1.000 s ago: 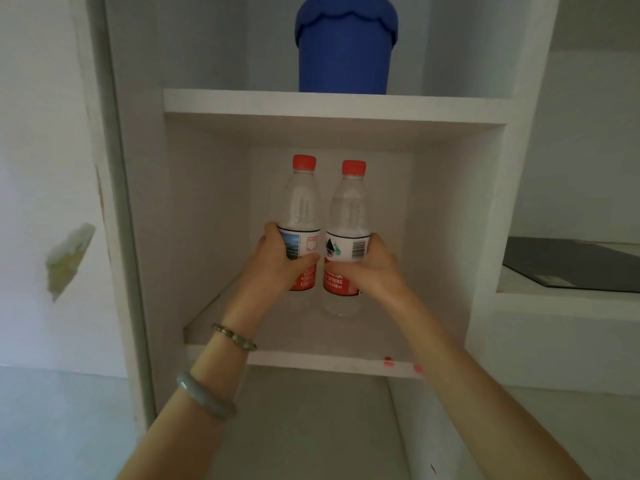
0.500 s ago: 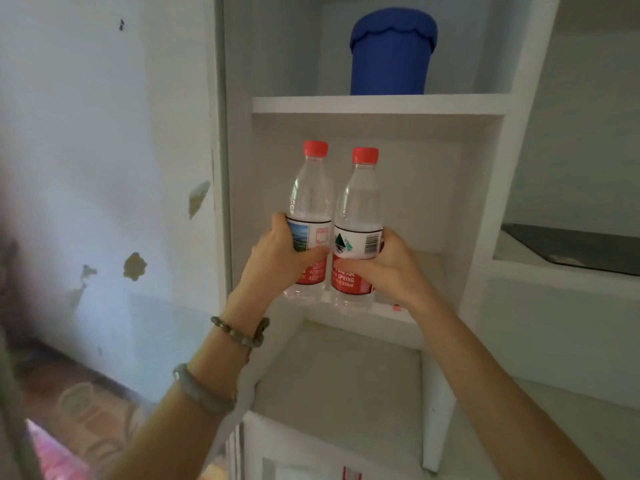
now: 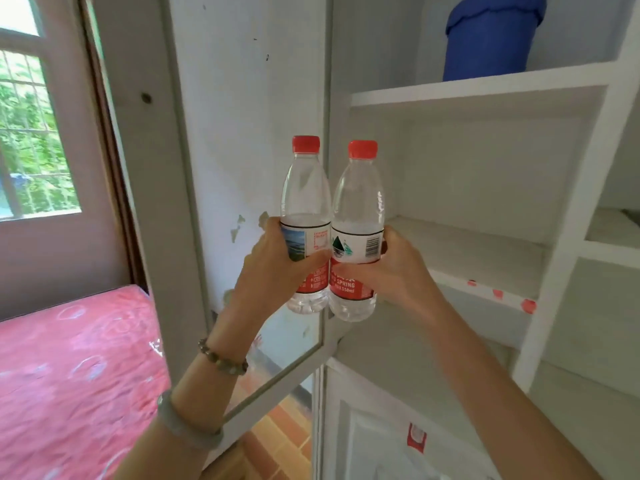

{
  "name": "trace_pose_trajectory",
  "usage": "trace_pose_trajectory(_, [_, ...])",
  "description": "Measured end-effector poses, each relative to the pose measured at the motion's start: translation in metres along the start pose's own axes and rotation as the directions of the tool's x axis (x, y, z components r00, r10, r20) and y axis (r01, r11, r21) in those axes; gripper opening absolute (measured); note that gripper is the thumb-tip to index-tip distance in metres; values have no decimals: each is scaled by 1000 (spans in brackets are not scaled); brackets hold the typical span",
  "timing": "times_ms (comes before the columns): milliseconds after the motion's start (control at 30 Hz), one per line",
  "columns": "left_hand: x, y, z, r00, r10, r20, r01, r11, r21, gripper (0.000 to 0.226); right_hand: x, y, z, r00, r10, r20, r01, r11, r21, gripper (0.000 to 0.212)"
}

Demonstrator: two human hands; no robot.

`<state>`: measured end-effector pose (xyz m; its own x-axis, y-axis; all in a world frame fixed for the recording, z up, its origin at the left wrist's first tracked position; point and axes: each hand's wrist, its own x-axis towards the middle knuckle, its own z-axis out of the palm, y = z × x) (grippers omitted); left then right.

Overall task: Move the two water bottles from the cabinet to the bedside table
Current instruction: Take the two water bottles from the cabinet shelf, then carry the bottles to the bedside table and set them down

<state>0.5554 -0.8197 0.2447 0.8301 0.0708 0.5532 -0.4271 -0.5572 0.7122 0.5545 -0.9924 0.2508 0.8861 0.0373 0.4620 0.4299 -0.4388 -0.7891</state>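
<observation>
Head view: left hand (image 3: 277, 268) clamped around left bottle (image 3: 305, 199); right hand (image 3: 398, 271) clamped around right bottle (image 3: 358, 209); bottles upright, touching, between the hands.

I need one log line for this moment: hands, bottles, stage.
left hand: holds left bottle | right hand: holds right bottle | stage: bottles outside cabinet, upright

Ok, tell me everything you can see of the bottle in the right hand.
The right bottle is clear plastic with a red screw cap, shut. Its label is white above, with a green-and-black triangle logo and a barcode, and red below with white lettering. It looks partly filled. It is held nearly upright, tilted slightly, in the air in front of the cabinet shelf. The right hand wraps its label, and its side touches the left bottle.
</observation>
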Motion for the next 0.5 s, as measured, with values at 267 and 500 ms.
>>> trace_pose_trajectory(267, [-38,-22,-101,984,-112,-135,129,984,121,63,2,-52,76,970,-132,204,111,988,111,68])
trace_pose_trajectory(500, [-89,-20,-186,967,-119,-225,160,972,173,62,-21,-109,129,907,-243,345,166,957,236,65])
